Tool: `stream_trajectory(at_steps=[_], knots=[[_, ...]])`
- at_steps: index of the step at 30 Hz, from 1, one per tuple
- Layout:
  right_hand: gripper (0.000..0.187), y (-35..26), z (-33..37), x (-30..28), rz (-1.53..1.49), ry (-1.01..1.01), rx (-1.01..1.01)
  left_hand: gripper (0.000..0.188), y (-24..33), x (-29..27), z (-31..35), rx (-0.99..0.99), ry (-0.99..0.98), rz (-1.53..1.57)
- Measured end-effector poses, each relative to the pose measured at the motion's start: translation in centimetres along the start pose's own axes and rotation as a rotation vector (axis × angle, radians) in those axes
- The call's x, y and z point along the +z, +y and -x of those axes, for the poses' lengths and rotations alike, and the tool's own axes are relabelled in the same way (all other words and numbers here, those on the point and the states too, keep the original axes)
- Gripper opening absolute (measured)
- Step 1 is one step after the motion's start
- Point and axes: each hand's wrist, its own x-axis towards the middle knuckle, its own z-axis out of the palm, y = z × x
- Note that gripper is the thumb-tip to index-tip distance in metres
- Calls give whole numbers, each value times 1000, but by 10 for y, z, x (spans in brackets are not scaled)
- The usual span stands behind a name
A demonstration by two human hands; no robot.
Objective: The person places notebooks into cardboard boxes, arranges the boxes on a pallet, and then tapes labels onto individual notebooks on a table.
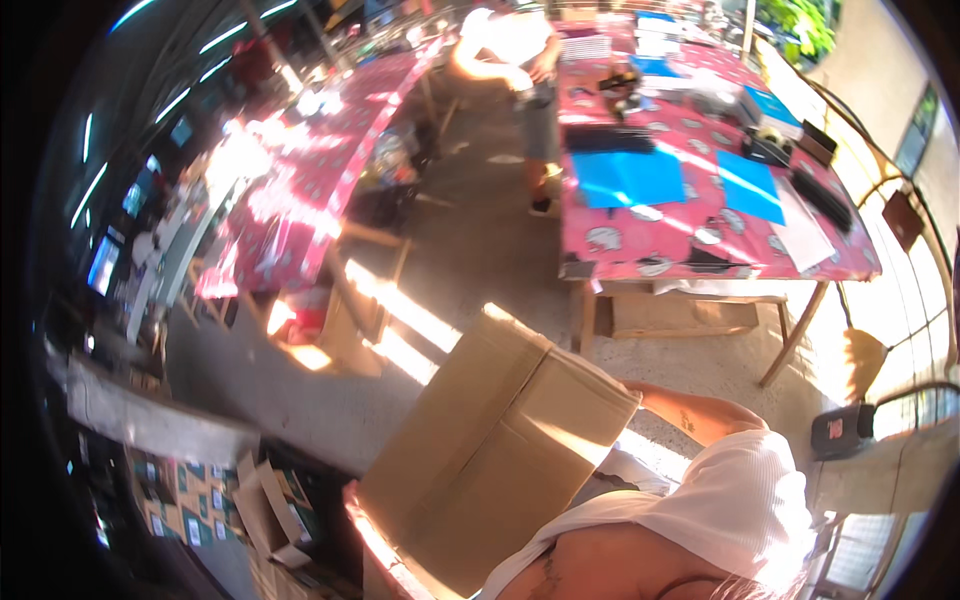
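Observation:
A large closed brown cardboard box [470, 450] fills the lower middle of the view, close in front of my body and tilted. My right arm reaches out from a white sleeve to its right side. At that edge my right hand [631, 388] grips the box, with the fingers mostly hidden behind it. A seam crosses the upper face of the box, and sunlight falls on its right part. My left hand does not show; the box and my body hide that side. Along the lower left of the box runs a narrow, sunlit pink-red edge [368, 535].
A table with a pink patterned cloth [640, 240] stands ahead right, with blue sheets [628, 180] on it. Another pink-covered table [290, 190] is ahead left. A person [535, 90] stands between them. An open carton [268, 510] lies lower left; a dark boxy device [842, 433] is at right.

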Motion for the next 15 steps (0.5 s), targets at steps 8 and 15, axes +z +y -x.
stream_trajectory(at_steps=[8, 15], knots=[[48, -11, 161, -120, -125, 437, -226, 31, 66, 260, -14, 80, -473, -23], [46, -11, 226, -178, -233, 817, -276, 28, 55, 477, -62, 7, -807, -5]])
